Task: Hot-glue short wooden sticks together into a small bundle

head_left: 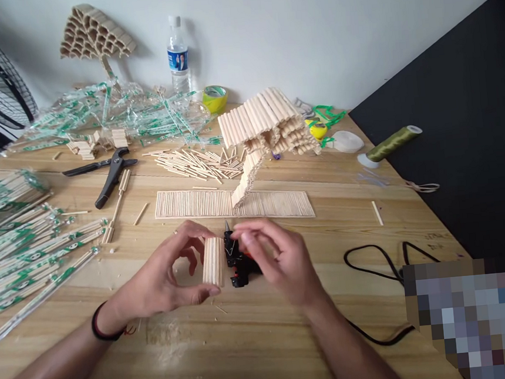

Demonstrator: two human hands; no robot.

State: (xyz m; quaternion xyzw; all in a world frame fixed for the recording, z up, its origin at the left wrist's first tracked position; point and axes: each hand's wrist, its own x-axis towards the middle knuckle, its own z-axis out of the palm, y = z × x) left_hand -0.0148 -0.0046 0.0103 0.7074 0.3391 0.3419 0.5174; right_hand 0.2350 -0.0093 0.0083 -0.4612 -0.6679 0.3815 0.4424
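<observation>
My left hand point(167, 276) grips a small curved panel of glued wooden sticks point(213, 262), thumb below and fingers over its top edge. My right hand point(276, 261) curls around a black glue gun point(236, 261) with a red trigger, its nozzle pointing up and away right beside the panel. Both hover just above the wooden table point(257, 342). Behind them lies a flat mat of sticks point(201, 204), from which a stick-built tree model point(267, 126) rises.
Wrapped chopstick bundles point(14, 246) lie at left, black cutters point(112, 175) and loose cut sticks point(197, 162) farther back. A second stick tree point(95, 35), water bottle point(177, 54), tape rolls and green thread spool point(392, 143) stand behind. The gun's black cord point(374, 261) trails right.
</observation>
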